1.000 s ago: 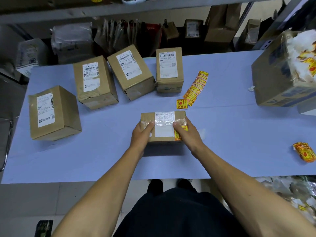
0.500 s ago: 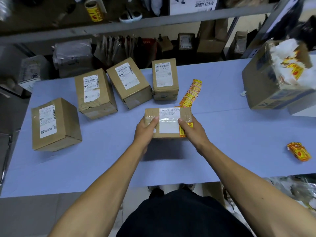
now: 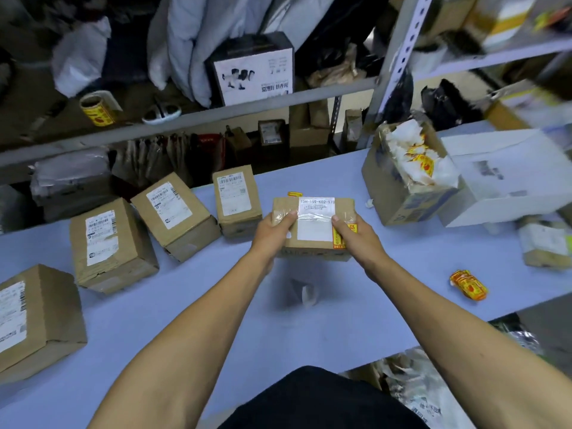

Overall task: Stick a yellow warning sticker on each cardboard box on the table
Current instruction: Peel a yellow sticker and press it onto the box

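Both hands hold a small cardboard box [image 3: 312, 224] above the blue table [image 3: 216, 311]. It carries a white label and a yellow warning sticker [image 3: 339, 236] at its right edge. My left hand [image 3: 274, 232] grips its left end, my right hand [image 3: 356, 235] its right end, thumb beside the sticker. Several unstickered labelled boxes lie to the left: one [image 3: 236, 199] just beside the held box, another [image 3: 175, 215], a third [image 3: 108, 246], and one at the far left [image 3: 34, 320]. A strip of yellow stickers [image 3: 294, 194] peeks out behind the held box.
An open carton [image 3: 402, 193] full of sticker backing waste stands at the right, a white box [image 3: 507, 178] beside it. A small pile of yellow stickers [image 3: 469, 284] lies near the front right edge. Cluttered shelves [image 3: 216, 113] run behind the table.
Both hands lifted the stickered box off the table and carried it away from me and to the right. The camera tilted upward, showing more shelving.
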The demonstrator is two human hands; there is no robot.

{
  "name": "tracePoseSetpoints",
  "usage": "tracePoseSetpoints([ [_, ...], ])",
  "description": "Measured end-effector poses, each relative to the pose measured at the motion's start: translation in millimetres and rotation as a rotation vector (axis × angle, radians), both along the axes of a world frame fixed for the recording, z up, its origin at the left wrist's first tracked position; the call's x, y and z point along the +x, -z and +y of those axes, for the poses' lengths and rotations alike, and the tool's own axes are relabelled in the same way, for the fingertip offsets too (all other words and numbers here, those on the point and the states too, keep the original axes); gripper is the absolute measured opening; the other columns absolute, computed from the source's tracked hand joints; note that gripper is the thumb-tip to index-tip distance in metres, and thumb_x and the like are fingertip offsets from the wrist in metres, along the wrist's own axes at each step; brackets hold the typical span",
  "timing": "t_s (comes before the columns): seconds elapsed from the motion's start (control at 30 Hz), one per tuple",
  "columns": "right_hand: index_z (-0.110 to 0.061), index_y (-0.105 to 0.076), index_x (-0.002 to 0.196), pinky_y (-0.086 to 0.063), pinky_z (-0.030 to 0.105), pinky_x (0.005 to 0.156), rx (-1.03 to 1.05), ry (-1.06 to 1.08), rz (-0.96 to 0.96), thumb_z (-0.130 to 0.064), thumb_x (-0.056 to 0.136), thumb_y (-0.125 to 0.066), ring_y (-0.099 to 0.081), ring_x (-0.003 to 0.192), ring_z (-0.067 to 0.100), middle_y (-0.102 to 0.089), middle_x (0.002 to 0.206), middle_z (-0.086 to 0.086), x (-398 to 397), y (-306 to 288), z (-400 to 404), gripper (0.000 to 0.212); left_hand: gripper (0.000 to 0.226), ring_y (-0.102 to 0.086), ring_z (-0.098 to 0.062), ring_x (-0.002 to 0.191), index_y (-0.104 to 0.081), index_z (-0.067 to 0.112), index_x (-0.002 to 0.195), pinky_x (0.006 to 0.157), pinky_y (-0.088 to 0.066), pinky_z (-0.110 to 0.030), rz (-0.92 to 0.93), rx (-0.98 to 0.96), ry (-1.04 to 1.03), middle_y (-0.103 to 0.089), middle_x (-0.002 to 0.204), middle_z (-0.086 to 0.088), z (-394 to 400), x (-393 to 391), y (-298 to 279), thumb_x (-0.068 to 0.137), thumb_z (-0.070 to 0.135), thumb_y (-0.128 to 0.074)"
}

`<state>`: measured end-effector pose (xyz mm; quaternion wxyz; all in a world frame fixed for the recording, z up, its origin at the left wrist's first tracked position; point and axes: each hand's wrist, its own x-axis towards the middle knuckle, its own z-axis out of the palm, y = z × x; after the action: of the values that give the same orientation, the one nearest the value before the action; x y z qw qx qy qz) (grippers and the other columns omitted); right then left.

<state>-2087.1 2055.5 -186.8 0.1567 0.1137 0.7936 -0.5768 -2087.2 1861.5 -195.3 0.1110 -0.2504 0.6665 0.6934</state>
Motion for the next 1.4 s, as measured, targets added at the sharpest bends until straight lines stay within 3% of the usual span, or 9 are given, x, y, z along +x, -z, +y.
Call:
tracePoseSetpoints([
  [0.1, -0.036, -0.058, 0.13, -0.052, 0.036, 0.096, 0.006, 0.023, -0.026, -0.056, 0.093, -0.055, -0.063, 0.111, 0.015, -0.068, 0.12, -0.009, -13.0, 6.5, 22.1, 0.042, 0.026, -0.066, -0.013, 0.086, -0.066, 0.03, 0.109, 0.062, -0.051, -0.028, -0.044, -0.034, 0.038, -0.073, 0.101, 0.009, 20.8, -18.7, 7.6, 0.09, 0.047, -0.065],
  [0.27, -0.036, -0.06, 0.129, -0.051, 0.037, 0.098, 0.0, 0.035, -0.091, -0.053, 0.094, -0.057, -0.064, 0.111, 0.013, -0.068, 0.12, -0.009, -44.0, 24.6, 46.4, 0.04, 0.029, -0.067, -0.021, 0.102, -0.066, 0.029, 0.115, 0.075, -0.052, -0.031, -0.1, -0.032, 0.049, -0.072, 0.111, 0.002, 45.9, -47.8, 27.9, 0.091, 0.045, -0.063],
  [0.47, -0.034, -0.058, 0.129, -0.048, 0.029, 0.088, -0.001, 0.038, -0.128, -0.053, 0.094, -0.056, -0.064, 0.108, 0.01, -0.068, 0.117, -0.012, -80.4, 46.1, 61.9, 0.04, 0.009, -0.067, -0.002, 0.085, -0.066, 0.034, 0.097, 0.065, -0.049, -0.022, -0.119, -0.04, 0.058, -0.073, 0.087, 0.023, 63.9, -81.7, 47.0, 0.093, 0.041, -0.062],
  [0.67, -0.035, -0.055, 0.133, -0.048, 0.032, 0.095, 0.002, 0.02, -0.173, -0.053, 0.094, -0.056, -0.064, 0.109, 0.01, -0.068, 0.117, -0.014, -104.2, 72.8, 68.7, 0.043, 0.024, -0.068, -0.008, 0.096, -0.066, 0.029, 0.114, 0.073, -0.05, -0.024, -0.139, -0.073, 0.059, -0.073, 0.105, 0.013, 70.7, -104.4, 68.5, 0.093, 0.04, -0.063],
  [0.9, -0.042, -0.057, 0.119, -0.044, 0.018, 0.077, 0.013, 0.046, -0.174, -0.054, 0.094, -0.056, -0.061, 0.098, -0.006, -0.066, 0.103, -0.028, -110.3, 84.7, 68.6, 0.028, 0.032, -0.068, -0.007, 0.097, -0.065, 0.027, 0.12, 0.073, -0.05, -0.023, -0.155, -0.112, 0.068, -0.072, 0.108, 0.012, 70.8, -112.1, 78.7, 0.092, 0.044, -0.063],
  [1.03, -0.037, -0.059, 0.124, -0.047, 0.026, 0.088, 0.045, 0.021, -0.168, -0.053, 0.093, -0.058, -0.064, 0.103, 0.004, -0.067, 0.107, -0.022, -110.5, 82.2, 71.0, 0.035, 0.036, -0.067, -0.007, 0.096, -0.064, 0.024, 0.12, 0.064, -0.049, -0.014, -0.151, -0.209, 0.074, -0.071, 0.112, 0.008, 71.9, -111.9, 70.4, 0.09, 0.045, -0.066],
  [1.13, -0.024, -0.054, 0.135, -0.049, 0.034, 0.094, 0.148, 0.009, -0.13, -0.053, 0.09, -0.062, -0.063, 0.113, 0.018, -0.068, 0.119, -0.008, -111.3, 70.4, 70.2, 0.054, 0.059, -0.063, -0.021, 0.112, -0.054, 0.018, 0.134, 0.085, -0.053, -0.027, -0.144, -0.42, 0.094, -0.066, 0.122, 0.001, 72.2, -112.3, 59.9, 0.086, 0.05, -0.067],
  [1.27, -0.011, -0.046, 0.141, -0.048, 0.037, 0.096, 0.385, -0.046, 0.058, -0.044, 0.092, -0.063, -0.058, 0.121, 0.028, -0.063, 0.132, 0.007, -109.5, 45.9, 66.3, 0.061, 0.068, -0.048, -0.03, 0.131, -0.037, 0.009, 0.148, 0.104, -0.04, -0.035, -0.051, -0.688, 0.17, -0.051, 0.142, -0.012, 76.1, -111.5, 38.5, 0.091, 0.035, -0.064],
  [1.4, -0.01, -0.034, 0.152, -0.034, 0.041, 0.112, 0.605, -0.211, 0.239, -0.043, 0.098, -0.053, -0.035, 0.144, 0.029, -0.039, 0.157, 0.01, -100.4, 20.8, 57.3, 0.066, 0.067, -0.016, -0.031, 0.15, -0.028, 0.017, 0.154, 0.119, -0.019, -0.049, 0.101, -1.028, 0.401, -0.025, 0.162, -0.011, 66.4, -95.4, 9.9, 0.095, 0.038, -0.05],
])
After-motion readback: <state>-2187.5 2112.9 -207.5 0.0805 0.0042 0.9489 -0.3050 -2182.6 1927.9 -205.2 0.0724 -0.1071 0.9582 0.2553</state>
